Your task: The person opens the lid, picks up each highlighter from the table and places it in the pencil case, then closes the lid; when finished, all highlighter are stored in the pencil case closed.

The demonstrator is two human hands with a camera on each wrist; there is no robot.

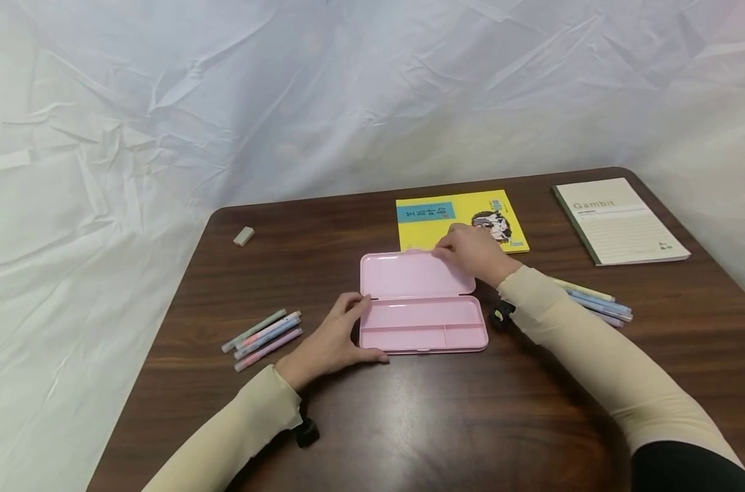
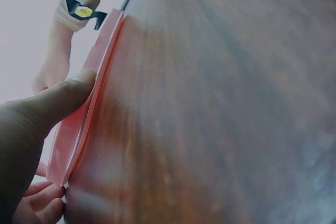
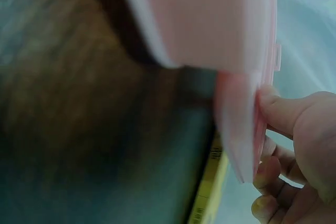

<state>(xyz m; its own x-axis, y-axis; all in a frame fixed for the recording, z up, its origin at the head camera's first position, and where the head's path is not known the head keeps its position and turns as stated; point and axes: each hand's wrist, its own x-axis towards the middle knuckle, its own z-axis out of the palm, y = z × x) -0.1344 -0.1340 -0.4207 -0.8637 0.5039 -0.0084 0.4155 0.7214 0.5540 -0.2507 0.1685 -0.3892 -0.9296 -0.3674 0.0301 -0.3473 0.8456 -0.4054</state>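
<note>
A pink pencil case (image 1: 422, 313) lies unfolded on the table, its tray split into one long compartment and two smaller ones. Its lid (image 1: 412, 275) leans back on the far side. My left hand (image 1: 331, 340) holds the case's left end, with the thumb along the front side and the fingers at the back corner. With thumb and fingers, my right hand (image 1: 473, 253) pinches the lid's upper edge near its right corner. In the right wrist view the thumb lies on the lid's inner face, and the other fingers (image 3: 275, 179) are behind it.
Several pens (image 1: 264, 339) lie left of the case, and more pens (image 1: 600, 302) partly show beyond the right forearm. Behind the lid is a yellow booklet (image 1: 458, 239). A Gambit notebook (image 1: 621, 222) lies far right, an eraser (image 1: 244, 236) far left.
</note>
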